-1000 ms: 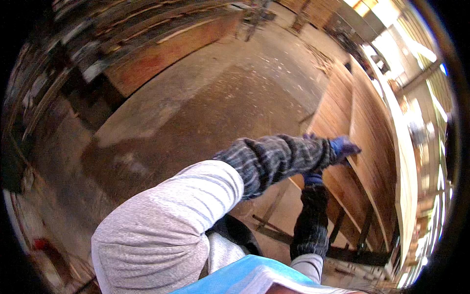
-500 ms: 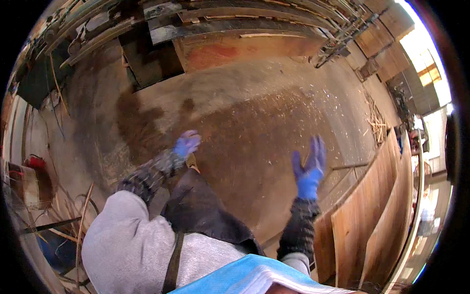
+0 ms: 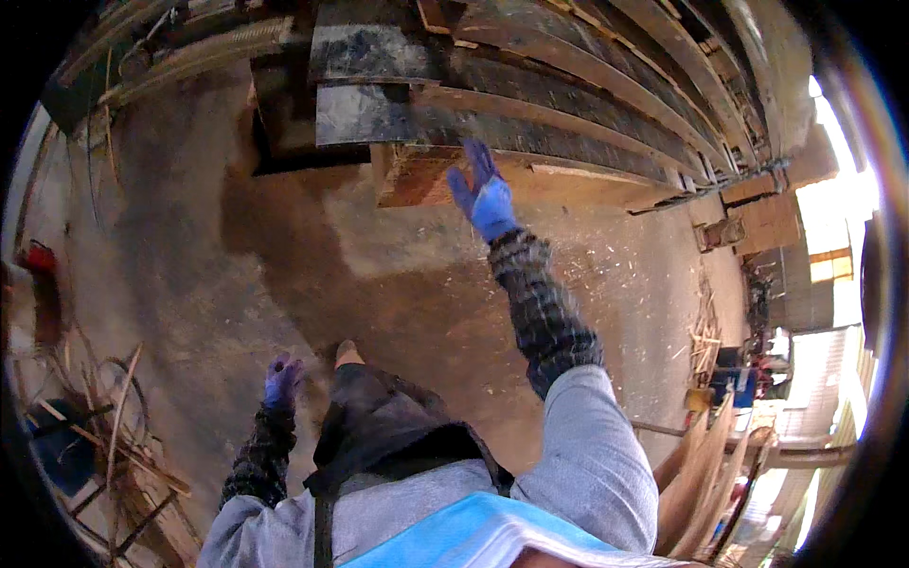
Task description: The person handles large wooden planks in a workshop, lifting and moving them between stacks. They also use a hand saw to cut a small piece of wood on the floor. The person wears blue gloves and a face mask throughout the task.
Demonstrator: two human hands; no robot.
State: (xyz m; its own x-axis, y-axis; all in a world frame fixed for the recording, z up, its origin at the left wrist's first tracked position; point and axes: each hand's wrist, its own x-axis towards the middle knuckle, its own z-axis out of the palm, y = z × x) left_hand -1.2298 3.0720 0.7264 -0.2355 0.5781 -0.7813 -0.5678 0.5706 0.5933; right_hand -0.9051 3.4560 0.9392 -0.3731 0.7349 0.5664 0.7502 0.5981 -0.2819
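My right hand (image 3: 486, 197), in a blue and purple glove, is stretched out ahead with its fingers spread and nothing in them. It is in front of a wooden beam (image 3: 587, 184) at the base of a rack of long dark boards (image 3: 587, 95). Whether the fingertips touch the beam I cannot tell. My left hand (image 3: 282, 381), gloved alike, hangs low at my left side. Its fingers are loosely bent with a gap at the thumb, and no object shows in it. Dark patterned sleeves cover both forearms.
Grey metal plates (image 3: 363, 114) lie at the rack's left end, beside a dark box-like opening (image 3: 303, 133). Wood sheets (image 3: 696, 473) lean at the lower right. Sticks (image 3: 703, 336) are piled on the right floor; more sticks and a blue container (image 3: 62, 459) stand lower left.
My right hand has reached forward to the rack, which now looks nearer. The left hand has dropped back to the lower left. The leaning wood sheets have shifted toward the lower right of view.
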